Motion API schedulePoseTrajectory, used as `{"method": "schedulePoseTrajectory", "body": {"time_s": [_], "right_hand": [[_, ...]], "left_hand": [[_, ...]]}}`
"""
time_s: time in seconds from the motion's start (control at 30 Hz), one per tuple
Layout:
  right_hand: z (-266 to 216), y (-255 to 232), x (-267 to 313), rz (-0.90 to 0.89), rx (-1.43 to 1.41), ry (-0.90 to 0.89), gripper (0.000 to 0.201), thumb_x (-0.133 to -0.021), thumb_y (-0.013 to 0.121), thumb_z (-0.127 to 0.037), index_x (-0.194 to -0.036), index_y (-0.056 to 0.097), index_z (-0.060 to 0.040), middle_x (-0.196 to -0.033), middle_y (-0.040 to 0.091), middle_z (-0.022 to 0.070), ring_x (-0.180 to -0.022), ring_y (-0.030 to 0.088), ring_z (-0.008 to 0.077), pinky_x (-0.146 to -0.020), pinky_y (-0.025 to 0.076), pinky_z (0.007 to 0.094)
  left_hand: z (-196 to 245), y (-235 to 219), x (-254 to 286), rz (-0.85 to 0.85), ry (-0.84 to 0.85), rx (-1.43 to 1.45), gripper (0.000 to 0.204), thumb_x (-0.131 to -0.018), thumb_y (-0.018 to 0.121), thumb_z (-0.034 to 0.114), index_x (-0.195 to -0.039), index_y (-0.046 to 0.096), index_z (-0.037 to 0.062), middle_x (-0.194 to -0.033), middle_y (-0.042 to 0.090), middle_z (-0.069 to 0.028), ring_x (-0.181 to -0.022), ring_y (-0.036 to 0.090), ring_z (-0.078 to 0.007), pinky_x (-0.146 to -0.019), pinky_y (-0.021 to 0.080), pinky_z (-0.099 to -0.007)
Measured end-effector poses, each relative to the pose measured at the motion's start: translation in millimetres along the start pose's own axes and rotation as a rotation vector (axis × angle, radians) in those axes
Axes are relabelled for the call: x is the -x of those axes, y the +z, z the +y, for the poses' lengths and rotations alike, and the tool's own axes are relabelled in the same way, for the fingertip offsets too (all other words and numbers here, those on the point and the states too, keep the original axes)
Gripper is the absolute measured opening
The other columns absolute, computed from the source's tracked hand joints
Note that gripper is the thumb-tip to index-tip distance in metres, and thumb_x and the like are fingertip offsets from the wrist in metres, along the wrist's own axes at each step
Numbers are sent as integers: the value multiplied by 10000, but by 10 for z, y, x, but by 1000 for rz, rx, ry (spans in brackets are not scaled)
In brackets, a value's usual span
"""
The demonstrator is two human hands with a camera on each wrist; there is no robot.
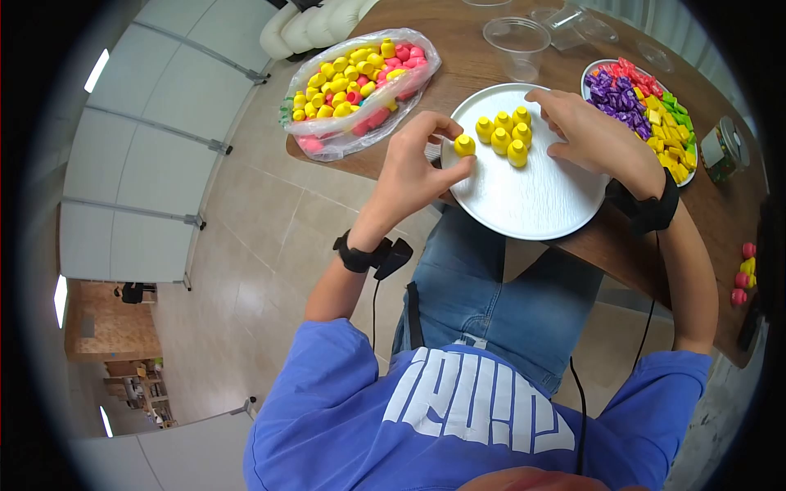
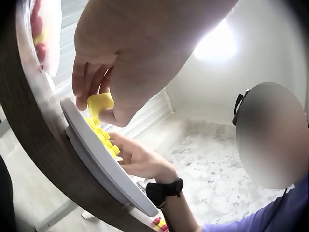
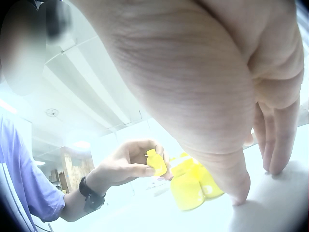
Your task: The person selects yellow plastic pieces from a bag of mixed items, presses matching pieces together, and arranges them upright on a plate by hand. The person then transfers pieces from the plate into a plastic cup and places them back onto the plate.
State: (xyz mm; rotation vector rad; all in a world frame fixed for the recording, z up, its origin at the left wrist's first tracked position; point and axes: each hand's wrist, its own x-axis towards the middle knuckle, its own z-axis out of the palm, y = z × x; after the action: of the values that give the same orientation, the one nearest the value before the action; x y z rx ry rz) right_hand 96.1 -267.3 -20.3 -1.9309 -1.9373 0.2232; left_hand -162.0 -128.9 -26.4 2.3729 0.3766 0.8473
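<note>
At the left side of the white plate (image 1: 544, 200), my left hand (image 1: 416, 159) pinches a small yellow bottle-shaped piece (image 1: 464, 146) between thumb and fingers. The left wrist view shows this yellow piece (image 2: 100, 103) held upright by the plate's rim. Several matching yellow pieces (image 1: 500, 141) stand in a tight cluster on the plate. To their right is my right hand (image 1: 598, 135), thumb and fingers apart and holding nothing. In the right wrist view its fingertips (image 3: 279, 164) come down at the plate's surface beside the cluster.
A clear plastic bag (image 1: 417, 90) of yellow and pink pieces lies at the table's left. Behind the plate stands a clear plastic cup (image 1: 517, 49). A second plate (image 1: 692, 173) with wrapped sweets and a lidded glass jar (image 1: 725, 149) are on the right. Pink and yellow pieces (image 1: 743, 278) sit near the right edge.
</note>
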Motion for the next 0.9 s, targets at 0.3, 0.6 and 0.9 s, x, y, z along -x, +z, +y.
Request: {"method": "schedulePoseTrajectory", "body": {"time_s": [0.3, 0.6, 0.9], "right_hand": [[51, 21, 26, 41, 8, -59, 686, -798, 783, 9, -1415, 482, -15, -1195, 650, 172, -1179, 624, 333, -1006, 510, 408], [9, -6, 24, 20, 8, -26, 687, -804, 776, 7, -1423, 480, -24, -1193, 652, 166, -1189, 618, 329, -1003, 509, 404], [-10, -7, 16, 14, 9, -13, 686, -810, 770, 15, -1427, 473, -23, -1199, 643, 174, -1157, 633, 326, -1004, 514, 399]], "left_hand": [[134, 203, 28, -9, -8, -48, 320, -767, 855, 151, -981, 682, -13, -915, 711, -132, -787, 676, -226, -744, 542, -356], [59, 266, 41, -34, 7, -92, 348, -780, 844, 177, -1026, 666, 6, -950, 701, -116, -835, 658, -226, -795, 489, -370], [150, 219, 59, -53, -22, -151, 456, -767, 876, 208, -1095, 636, -1, -964, 685, -117, -890, 656, -229, -799, 506, -357]]}}
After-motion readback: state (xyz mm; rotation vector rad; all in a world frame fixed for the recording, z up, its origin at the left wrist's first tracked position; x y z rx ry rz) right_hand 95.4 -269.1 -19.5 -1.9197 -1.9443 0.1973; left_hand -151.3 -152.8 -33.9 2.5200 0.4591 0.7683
